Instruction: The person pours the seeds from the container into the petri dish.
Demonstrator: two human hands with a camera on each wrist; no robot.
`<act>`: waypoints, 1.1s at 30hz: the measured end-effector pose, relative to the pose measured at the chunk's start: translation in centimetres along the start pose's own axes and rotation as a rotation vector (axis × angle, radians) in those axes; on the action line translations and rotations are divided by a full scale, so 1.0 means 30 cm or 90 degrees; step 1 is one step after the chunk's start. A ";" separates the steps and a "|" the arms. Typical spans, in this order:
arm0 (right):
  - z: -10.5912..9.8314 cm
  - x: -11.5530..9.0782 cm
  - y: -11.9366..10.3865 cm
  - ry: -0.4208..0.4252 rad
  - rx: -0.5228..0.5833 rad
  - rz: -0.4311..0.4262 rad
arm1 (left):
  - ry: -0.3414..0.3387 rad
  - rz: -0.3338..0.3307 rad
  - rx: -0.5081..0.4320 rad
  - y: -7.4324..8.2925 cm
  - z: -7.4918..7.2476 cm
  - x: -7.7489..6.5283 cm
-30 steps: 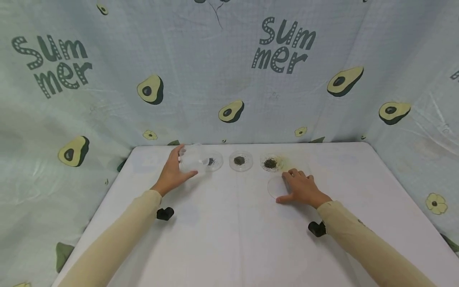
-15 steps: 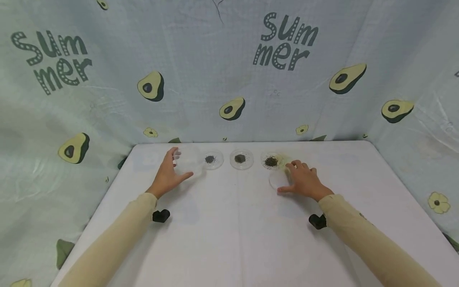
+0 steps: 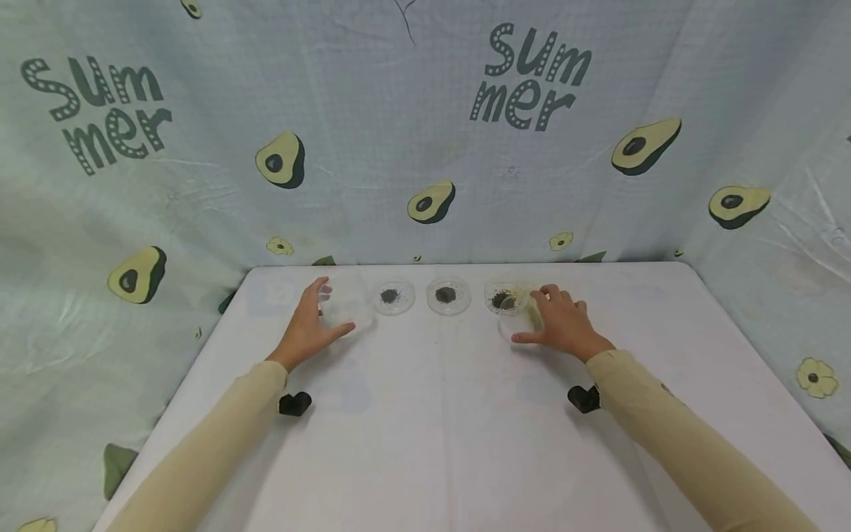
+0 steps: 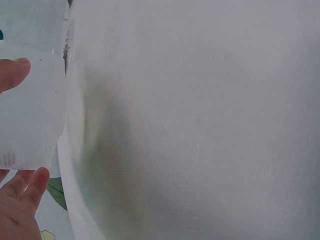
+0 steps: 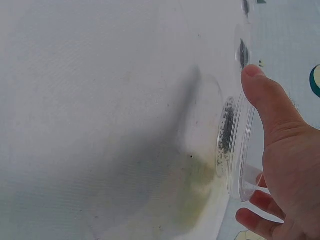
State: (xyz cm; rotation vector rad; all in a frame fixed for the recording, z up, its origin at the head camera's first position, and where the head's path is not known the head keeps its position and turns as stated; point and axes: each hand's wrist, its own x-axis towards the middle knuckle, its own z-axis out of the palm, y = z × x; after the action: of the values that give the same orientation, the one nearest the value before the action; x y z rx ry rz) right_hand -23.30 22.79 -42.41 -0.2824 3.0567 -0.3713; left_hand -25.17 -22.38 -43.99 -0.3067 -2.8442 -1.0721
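Note:
My left hand (image 3: 307, 325) holds a translucent plastic container (image 4: 30, 112) between thumb and fingers, just left of the row of dishes. A clear round dish-like piece, like a petri dish lid (image 5: 239, 155), is gripped by its edge in my right hand (image 3: 565, 323). In the head view that piece overlaps the near edge of the right petri dish (image 3: 491, 290), which holds dark crumbly bits. The middle petri dish (image 3: 463, 305) and the left petri dish (image 3: 408, 304) hold similar dark heaps and stand on the table beyond both hands.
The white-covered table (image 3: 399, 443) ends just behind the dishes at a hanging printed cloth (image 3: 359, 148). A yellow-green patch (image 5: 195, 192) shows on the table cover beside the right dish. Black wrist devices (image 3: 295, 404) sit below both wrists.
My left hand has shifted left with the container, away from the left dish. My right hand has moved the clear piece slightly away from me, over the near edge of the right dish.

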 end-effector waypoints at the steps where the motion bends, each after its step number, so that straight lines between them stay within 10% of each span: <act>1: -0.002 0.002 -0.001 0.001 0.002 0.000 | -0.001 -0.001 -0.006 -0.002 0.000 -0.001; 33: -0.006 0.100 -0.021 -0.010 0.027 0.018 | -0.021 -0.020 -0.008 -0.062 0.010 -0.018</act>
State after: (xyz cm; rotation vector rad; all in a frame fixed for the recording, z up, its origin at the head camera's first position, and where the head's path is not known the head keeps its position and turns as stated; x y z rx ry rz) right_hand -26.14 21.68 -42.15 -0.2390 3.0302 -0.4301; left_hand -25.03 -23.63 -45.48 -0.2852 -2.8817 -1.1022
